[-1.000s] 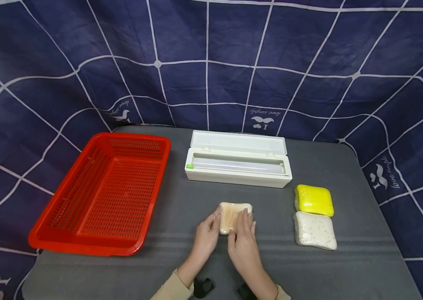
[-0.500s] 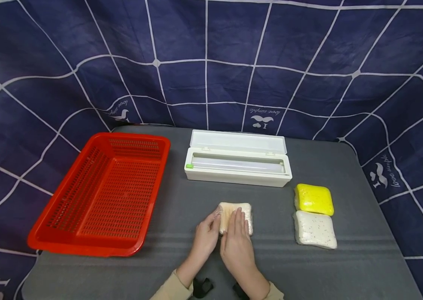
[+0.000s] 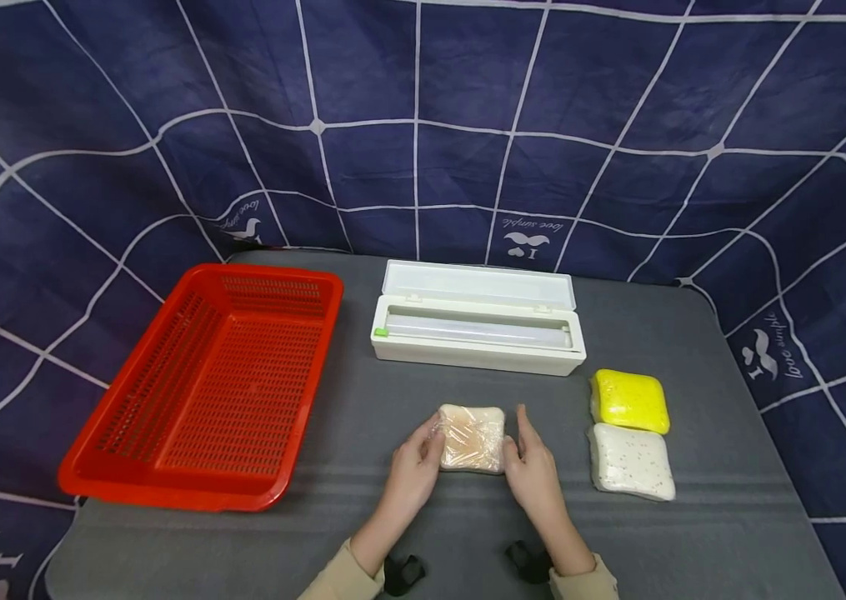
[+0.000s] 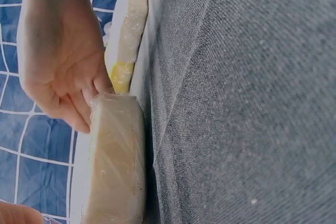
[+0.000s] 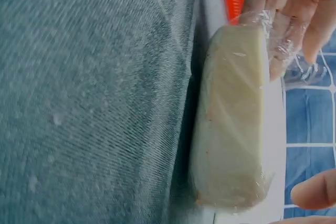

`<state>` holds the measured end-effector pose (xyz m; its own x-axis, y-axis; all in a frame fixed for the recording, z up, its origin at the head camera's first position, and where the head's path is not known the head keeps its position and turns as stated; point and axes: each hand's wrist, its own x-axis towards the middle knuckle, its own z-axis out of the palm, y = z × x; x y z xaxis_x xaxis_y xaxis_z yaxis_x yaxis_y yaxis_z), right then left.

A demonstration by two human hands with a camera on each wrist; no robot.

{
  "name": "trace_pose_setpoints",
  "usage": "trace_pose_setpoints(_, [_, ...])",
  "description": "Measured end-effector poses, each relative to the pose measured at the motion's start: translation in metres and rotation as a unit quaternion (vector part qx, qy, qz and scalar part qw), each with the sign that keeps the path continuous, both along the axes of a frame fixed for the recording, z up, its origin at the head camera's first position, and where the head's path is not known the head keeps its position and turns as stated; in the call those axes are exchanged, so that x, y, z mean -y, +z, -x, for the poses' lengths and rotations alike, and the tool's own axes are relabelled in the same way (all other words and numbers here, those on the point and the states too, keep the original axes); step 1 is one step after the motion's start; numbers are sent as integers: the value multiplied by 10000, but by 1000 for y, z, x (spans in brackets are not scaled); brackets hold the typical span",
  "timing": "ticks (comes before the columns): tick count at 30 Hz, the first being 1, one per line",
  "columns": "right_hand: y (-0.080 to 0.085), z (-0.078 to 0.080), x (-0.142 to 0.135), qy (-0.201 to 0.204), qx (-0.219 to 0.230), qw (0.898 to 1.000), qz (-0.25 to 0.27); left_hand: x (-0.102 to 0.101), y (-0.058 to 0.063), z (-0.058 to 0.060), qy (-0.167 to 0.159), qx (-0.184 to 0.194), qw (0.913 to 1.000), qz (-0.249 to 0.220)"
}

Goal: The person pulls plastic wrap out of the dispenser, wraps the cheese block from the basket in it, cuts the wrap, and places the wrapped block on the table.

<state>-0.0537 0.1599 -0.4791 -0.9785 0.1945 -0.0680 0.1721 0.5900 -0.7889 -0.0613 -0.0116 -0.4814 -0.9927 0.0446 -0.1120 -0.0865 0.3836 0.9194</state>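
Note:
In the head view, a rounded square block (image 3: pixel 471 438) lies on the grey table, cream at its edges and peach in the middle. Clear cling film (image 5: pixel 287 40) wraps it, with a loose end sticking out on the left. My left hand (image 3: pixel 413 465) pinches that loose film at the block's left edge. On the other side, my right hand (image 3: pixel 533 475) is beside the right edge, thumb close to the block and forefinger stretched forward. The left wrist view shows the right hand's fingers relaxed at the block's far end.
Behind the block stands a white cling film dispenser (image 3: pixel 478 354) with its lid raised. A red plastic basket (image 3: pixel 302 400) is at the left. To the right lie a wrapped yellow block (image 3: pixel 628 402) and a wrapped speckled white block (image 3: pixel 631 461). A navy checked cloth (image 3: pixel 460 158) hangs behind.
My right hand has slid off the block's top to its right side, uncovering the film-wrapped surface. The left hand has stayed at the left edge.

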Motion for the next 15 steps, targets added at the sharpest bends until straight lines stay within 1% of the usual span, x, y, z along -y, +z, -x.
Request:
trace_pose_setpoints(1, [-1,1,0,96,108,9999,55,0,1,0,-2,-16,10000,20])
trace_pose_setpoints(3, [-4,2,2,276,173,9994,94,0,1,0,-13,-53,10000,74])
trace_pose_setpoints(5, [-6,1,7,449,91,9989,34,-1,2,-1,-11,-75,9999,145])
trace_pose_setpoints(8, [-8,-1,15,702,-139,9967,-378,-1,1,0,-10,-100,9997,205])
trace_pose_setpoints(10, [-9,-3,18,828,-265,9941,-644,-1,1,0,-11,-74,9998,161])
trace_pose_setpoints(12, [-9,-4,18,847,-314,9930,-766,-1,0,0,6,-24,10000,70])
trace_pose_setpoints(15, [-8,-4,13,768,-211,9946,-667,0,0,0,151,64,9999,-42])
